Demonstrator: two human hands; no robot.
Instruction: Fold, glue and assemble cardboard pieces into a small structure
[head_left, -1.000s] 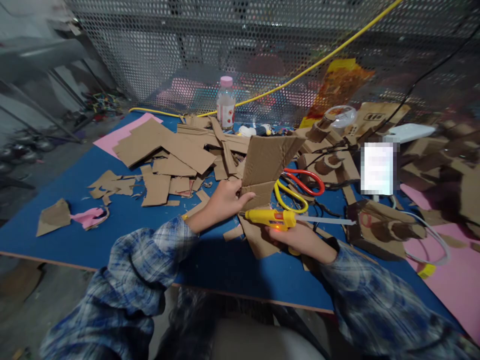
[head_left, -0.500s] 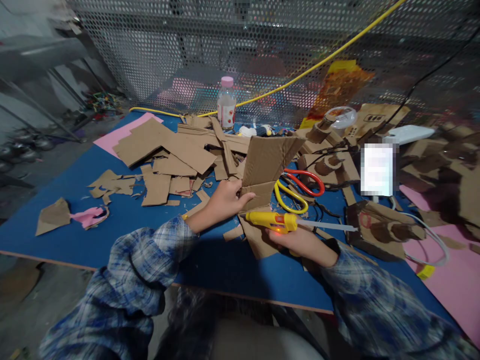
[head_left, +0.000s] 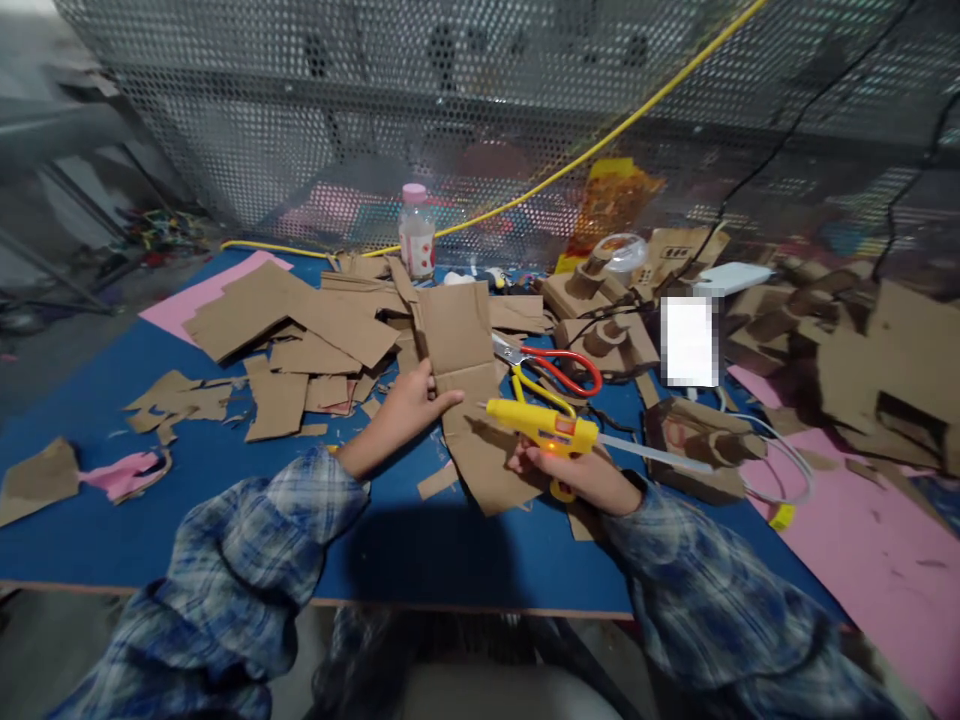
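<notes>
My left hand (head_left: 409,410) is closed on the left edge of a folded cardboard piece (head_left: 459,335), thumb in front and fingers partly hidden behind it. The upper panel stands up and the lower panel slants down toward me. In my right hand (head_left: 581,475) is a yellow glue gun (head_left: 541,425) with a lit orange light and a long glue stick out of its back. Its nozzle points left, close to the cardboard's fold; whether it touches I cannot tell. Scissors (head_left: 559,370) with red and yellow handles lie just behind the gun.
Cardboard scraps (head_left: 277,395) cover the left and middle of the blue table (head_left: 420,560). A pink-capped bottle (head_left: 416,235) stands at the back, before a perforated metal panel (head_left: 337,120). To the right are cardboard constructions (head_left: 697,445), a bright pixelated screen (head_left: 688,340), cables and pink sheets (head_left: 847,540).
The view has shifted, so most things sit further left. The cardboard's upper panel has turned to face me more squarely. The glue gun's nozzle has moved a little away from my left thumb.
</notes>
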